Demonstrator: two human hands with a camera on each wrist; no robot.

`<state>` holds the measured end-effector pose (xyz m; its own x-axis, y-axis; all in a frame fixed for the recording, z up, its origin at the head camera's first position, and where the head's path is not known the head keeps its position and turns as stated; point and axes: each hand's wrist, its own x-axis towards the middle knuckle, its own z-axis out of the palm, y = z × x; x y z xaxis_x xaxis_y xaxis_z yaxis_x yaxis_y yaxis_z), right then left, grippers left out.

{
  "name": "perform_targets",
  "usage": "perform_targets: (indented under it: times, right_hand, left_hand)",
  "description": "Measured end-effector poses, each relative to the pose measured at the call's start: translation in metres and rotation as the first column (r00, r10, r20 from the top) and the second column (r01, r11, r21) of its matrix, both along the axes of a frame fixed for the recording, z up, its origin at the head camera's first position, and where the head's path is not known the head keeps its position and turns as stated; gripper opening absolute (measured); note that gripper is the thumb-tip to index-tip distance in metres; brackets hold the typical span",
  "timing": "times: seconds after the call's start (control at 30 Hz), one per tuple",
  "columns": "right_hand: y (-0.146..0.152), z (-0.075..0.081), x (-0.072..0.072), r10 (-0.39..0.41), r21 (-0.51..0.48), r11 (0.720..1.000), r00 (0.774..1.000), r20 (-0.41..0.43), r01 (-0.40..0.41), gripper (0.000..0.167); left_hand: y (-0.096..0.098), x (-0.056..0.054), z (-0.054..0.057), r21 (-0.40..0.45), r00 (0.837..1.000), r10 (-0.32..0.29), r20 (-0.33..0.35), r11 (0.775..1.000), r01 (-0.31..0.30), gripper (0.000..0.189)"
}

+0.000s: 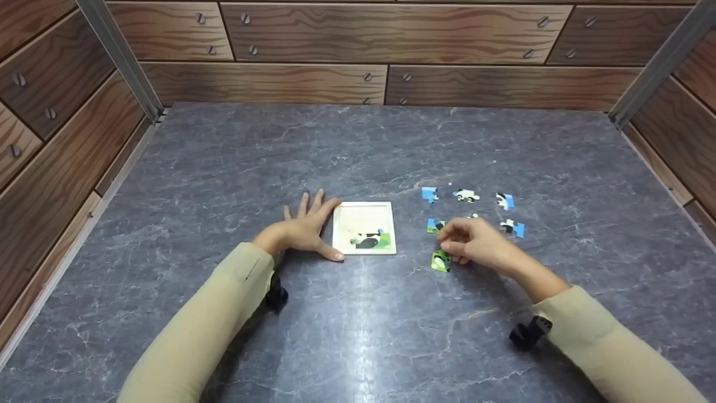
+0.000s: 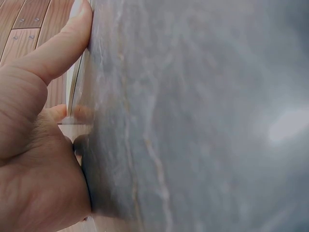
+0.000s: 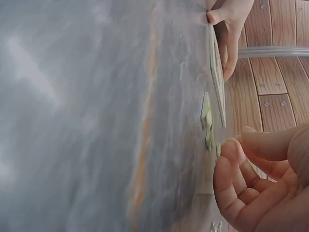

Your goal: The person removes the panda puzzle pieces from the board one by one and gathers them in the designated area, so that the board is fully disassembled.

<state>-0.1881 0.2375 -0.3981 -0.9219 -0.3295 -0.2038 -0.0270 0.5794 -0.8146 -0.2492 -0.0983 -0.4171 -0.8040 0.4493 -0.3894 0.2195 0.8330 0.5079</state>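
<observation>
A square white-rimmed puzzle tray (image 1: 363, 228) lies flat, with black, white and green puzzle pieces (image 1: 370, 240) fitted along its lower part. My left hand (image 1: 302, 228) is spread at its left side, the thumb by the near corner and the index finger by the far corner. My right hand (image 1: 475, 244) hangs over the loose pieces with curled fingers, thumb and index fingertips close together. Just beside those fingertips lies a green-and-white puzzle piece (image 1: 441, 261), also visible on edge in the right wrist view (image 3: 207, 121). I cannot tell whether the fingers pinch anything.
Other loose pieces lie right of the tray: a blue one (image 1: 429, 193), a white-and-black one (image 1: 466, 195), two blue-edged ones (image 1: 505, 201) farther right, and a green-and-blue one (image 1: 434, 225). Another is mostly hidden behind the right hand. Wood-patterned walls (image 1: 391, 33) surround the grey marbled table (image 1: 224, 145).
</observation>
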Motion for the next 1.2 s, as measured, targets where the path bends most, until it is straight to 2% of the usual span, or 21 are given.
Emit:
perform_targets:
  times: [0.2, 0.53, 0.9, 1.03, 1.2]
  right_hand:
    - [-0.019, 0.003, -0.003, 0.002, -0.072, 0.997, 1.0, 0.0, -0.002, 0.02]
    - [-0.054, 0.004, -0.013, 0.03, -0.111, 0.993, 0.999, -0.024, -0.033, 0.02]
    - [-0.084, 0.0, -0.025, 0.039, -0.197, 0.98, 0.998, 0.046, -0.029, 0.02]
    - [-0.092, -0.001, -0.028, 0.042, -0.208, 0.978, 0.997, 0.06, -0.029, 0.019]
    - [-0.099, -0.003, -0.033, 0.039, -0.181, 0.983, 0.998, 0.039, -0.032, 0.018]
  left_hand:
    - [0.0, -0.001, 0.001, 0.001, 1.0, -0.005, -0.002, 1.0, 0.005, 0.118]
    - [0.0, -0.001, 0.002, 0.0, 1.0, -0.009, 0.0, 1.0, 0.009, 0.119]
    - [0.0, -0.002, 0.001, -0.008, 1.0, -0.012, -0.003, 1.0, 0.012, 0.119]
    - [-0.001, -0.002, 0.0, -0.013, 1.0, -0.013, -0.01, 1.0, 0.013, 0.119]
    - [-0.002, -0.001, -0.001, -0.003, 1.0, -0.015, -0.019, 1.0, 0.015, 0.119]
